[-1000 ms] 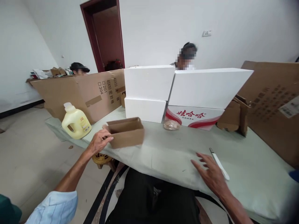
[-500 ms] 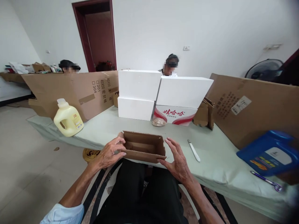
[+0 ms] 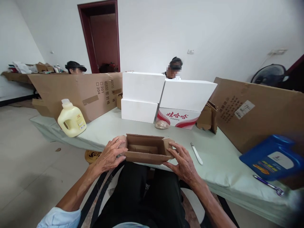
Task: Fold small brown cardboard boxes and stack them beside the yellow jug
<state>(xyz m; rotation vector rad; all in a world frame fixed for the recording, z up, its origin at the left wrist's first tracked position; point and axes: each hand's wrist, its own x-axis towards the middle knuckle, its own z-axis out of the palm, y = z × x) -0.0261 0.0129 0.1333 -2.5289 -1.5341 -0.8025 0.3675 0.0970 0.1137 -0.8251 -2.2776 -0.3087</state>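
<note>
A small open brown cardboard box (image 3: pixel 145 148) sits at the near edge of the pale green table (image 3: pixel 220 158), right in front of me. My left hand (image 3: pixel 110 156) grips its left end, fingers curled over the end flap. My right hand (image 3: pixel 182 160) grips its right end, thumb and fingers pressing the side flap. The box's top is open and I see its brown inside.
A yellow jug (image 3: pixel 71 118) stands at the table's left. White foam boxes (image 3: pixel 163 95) and a red-printed carton (image 3: pixel 178 117) stand behind. A white knife (image 3: pixel 197 153) lies right of the box. A blue jug (image 3: pixel 273 157), big cardboard sheets (image 3: pixel 258 110) and two seated people (image 3: pixel 174 67) are around.
I pulled the cardboard box from the left of the table to the near edge in front of me. My right hand left the table and took hold of its right end.
</note>
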